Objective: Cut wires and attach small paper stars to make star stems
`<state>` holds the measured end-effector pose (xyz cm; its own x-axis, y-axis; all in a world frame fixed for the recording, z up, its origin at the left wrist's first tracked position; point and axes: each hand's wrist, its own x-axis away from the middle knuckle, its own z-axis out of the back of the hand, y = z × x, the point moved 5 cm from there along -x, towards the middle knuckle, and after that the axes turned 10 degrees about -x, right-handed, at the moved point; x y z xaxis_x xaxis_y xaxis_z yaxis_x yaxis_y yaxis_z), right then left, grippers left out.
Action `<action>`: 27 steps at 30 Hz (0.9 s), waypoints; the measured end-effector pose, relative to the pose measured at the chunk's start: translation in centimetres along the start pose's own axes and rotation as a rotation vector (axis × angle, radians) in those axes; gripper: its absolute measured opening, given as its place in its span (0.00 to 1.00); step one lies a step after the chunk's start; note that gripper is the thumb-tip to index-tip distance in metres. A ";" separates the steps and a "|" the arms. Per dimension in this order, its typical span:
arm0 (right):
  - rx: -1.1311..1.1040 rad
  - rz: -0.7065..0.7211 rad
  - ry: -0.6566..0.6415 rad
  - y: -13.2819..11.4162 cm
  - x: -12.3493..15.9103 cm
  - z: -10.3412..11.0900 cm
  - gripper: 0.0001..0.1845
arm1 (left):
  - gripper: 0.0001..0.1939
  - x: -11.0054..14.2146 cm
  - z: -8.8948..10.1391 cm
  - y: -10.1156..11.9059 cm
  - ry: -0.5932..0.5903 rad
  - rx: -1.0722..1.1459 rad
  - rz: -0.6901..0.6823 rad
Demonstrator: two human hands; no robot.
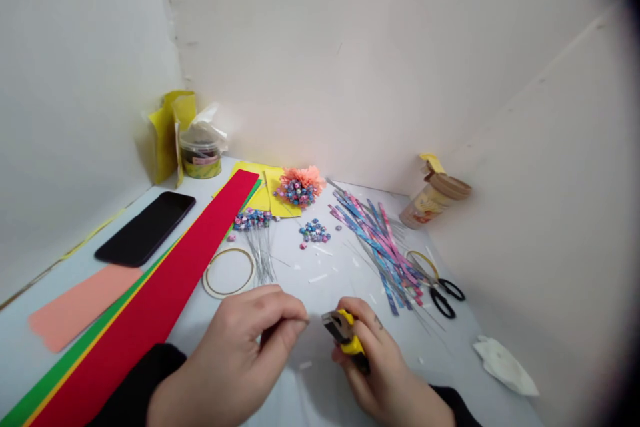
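"What's the left grip doing?"

"Its fingertips are pinched shut on what looks like a thin silver wire, though it's too fine to be sure. That sits at 3 o'clock from the hand, almost at the nose of the yellow-handled steel pliers."

"And the right grip?"

"Closed firmly around those pliers, fingers wrapped over the yellow handles, with the black head pointing toward 10 o'clock."

"How's this best handled?"

"Keep both hands close, as they are, with only a short length of wire between fingertips and pliers, so it can't spring or bend."

"What's around them?"

"A bundle of pink-and-blue paper strips lies at 12 o'clock, and black-handled scissors at 2 o'clock."
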<state>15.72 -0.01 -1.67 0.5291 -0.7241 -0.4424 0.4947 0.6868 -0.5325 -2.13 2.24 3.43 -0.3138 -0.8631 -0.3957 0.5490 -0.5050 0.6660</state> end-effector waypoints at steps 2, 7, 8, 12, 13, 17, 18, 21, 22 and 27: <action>-0.033 -0.034 -0.038 0.2 0.1 -0.1 0.12 | 0.08 -0.1 0.0 -0.1 -0.003 0.000 0.003; -0.011 -0.113 0.053 1.6 -0.1 0.1 0.10 | 0.08 -0.1 -0.2 -0.8 0.013 -0.012 0.067; 0.025 -0.152 0.099 2.2 -0.1 0.1 0.10 | 0.08 -0.1 -0.4 -1.1 0.010 -0.004 0.096; 0.245 -0.321 0.090 4.9 0.0 -0.2 0.06 | 0.05 -0.2 -1.5 -2.5 -0.055 0.192 0.329; 0.299 -0.336 0.053 5.3 0.0 -0.5 0.06 | 0.05 -0.1 -2.0 -2.9 -0.091 0.314 0.426; 0.410 -0.357 -0.064 5.9 0.0 -1.5 0.16 | 0.08 0.6 -3.9 -3.9 -0.225 0.851 0.787; 0.417 -0.363 -0.082 5.9 -0.1 -1.7 0.18 | 0.08 0.7 -4.1 -3.9 -0.239 0.929 0.831; 0.421 -0.380 -0.110 5.9 -0.2 -2.0 0.19 | 0.09 0.9 -4.4 -3.9 -0.265 1.031 0.886; 0.422 -0.389 -0.106 5.8 -0.3 -1.9 0.18 | 0.09 0.9 -4.5 -3.8 -0.272 1.039 0.894; 0.197 -0.361 0.107 4.0 -0.8 -0.2 0.10 | 0.08 1.2 -5.5 -3.5 -0.335 0.932 0.847</action>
<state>17.13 3.32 -3.60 0.2286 -0.9157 -0.3305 0.7631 0.3793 -0.5232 -0.17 3.01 -2.91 -0.3879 -0.8060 0.4470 -0.0280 0.4951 0.8684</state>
